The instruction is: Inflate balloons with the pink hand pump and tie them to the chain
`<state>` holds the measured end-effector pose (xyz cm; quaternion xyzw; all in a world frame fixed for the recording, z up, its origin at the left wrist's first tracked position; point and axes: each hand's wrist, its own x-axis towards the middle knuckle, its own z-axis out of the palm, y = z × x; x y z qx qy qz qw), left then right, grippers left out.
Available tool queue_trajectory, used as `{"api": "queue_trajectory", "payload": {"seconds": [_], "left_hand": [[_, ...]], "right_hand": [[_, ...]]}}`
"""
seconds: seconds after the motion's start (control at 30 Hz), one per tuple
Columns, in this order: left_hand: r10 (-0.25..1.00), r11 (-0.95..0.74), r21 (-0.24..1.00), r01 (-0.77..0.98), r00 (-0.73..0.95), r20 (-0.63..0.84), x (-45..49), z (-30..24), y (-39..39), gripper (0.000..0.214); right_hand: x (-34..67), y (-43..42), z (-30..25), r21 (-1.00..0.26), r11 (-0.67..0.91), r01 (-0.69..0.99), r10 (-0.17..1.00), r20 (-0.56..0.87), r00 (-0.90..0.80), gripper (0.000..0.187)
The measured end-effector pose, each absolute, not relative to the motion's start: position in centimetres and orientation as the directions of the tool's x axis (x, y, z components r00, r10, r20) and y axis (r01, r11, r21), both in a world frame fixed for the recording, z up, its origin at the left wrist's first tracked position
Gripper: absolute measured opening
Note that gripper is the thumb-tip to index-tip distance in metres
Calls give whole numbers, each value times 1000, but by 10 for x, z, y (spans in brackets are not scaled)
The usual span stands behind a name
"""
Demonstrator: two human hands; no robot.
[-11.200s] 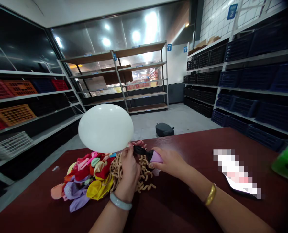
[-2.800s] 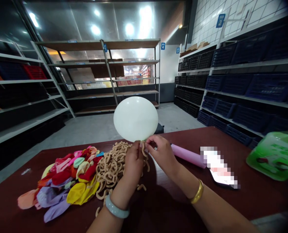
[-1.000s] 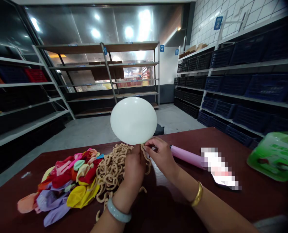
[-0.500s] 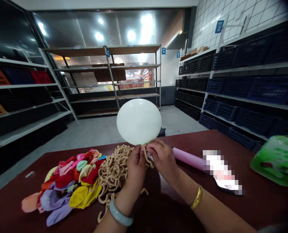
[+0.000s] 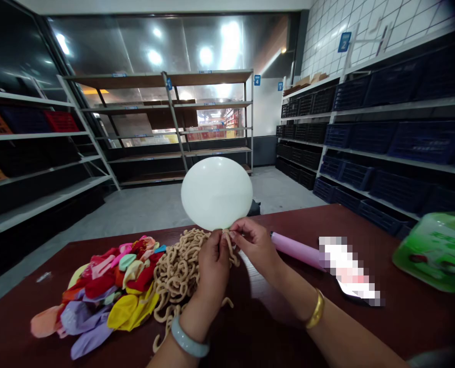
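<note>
A pale, inflated balloon (image 5: 217, 193) stands upright over the table, its neck down between my hands. My left hand (image 5: 214, 258) is closed in a pinch at the neck, where a short tan cord (image 5: 229, 243) is wrapped and hangs down. My right hand (image 5: 256, 245) pinches at the same spot, thumb and forefinger on the cord. Fingers partly hide the knot area. Left of my left hand lies a heap of curled tan cord pieces (image 5: 179, 271). Farther left is a pile of limp, uninflated balloons (image 5: 97, 291) in many colours.
On the dark red table (image 5: 273, 337), a pink tube-like pump (image 5: 296, 249) lies beyond my right hand. Beside it is a phone with a blurred screen (image 5: 348, 271). A green plastic package (image 5: 436, 250) stands at the right edge. Shelves with crates (image 5: 377, 186) line the room.
The right hand's fingers have lifted slightly away from the balloon's base and are a little more spread. The left hand keeps its pinch at the neck. The view has shifted slightly.
</note>
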<state>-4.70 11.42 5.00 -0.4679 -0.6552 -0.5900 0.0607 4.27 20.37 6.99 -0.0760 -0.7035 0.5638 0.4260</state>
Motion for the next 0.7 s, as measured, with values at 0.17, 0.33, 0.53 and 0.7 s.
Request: {"api": "queue_trajectory", "payload": {"seconds": [0.17,0.33,0.53,0.7], "left_hand": [[557,-79,657,750,-513,653,-52,48,114,17],[569,-92,689,719,-529,629,-52,47,115,19],[555,-262,862,433,-664,502,-46,48,121,26],[595,-243,867,434,-640,487,-39,52,120,29]], "right_hand": [[41,207,69,-919,218,-328,639,388,-664,18],[45,202,72,-833,514,-205,631,529,-567,12],[45,195,74,-869,345,-355,672,493,-553,15],[40,197,71,-870,-29,-493,768,296,-568,19]]}}
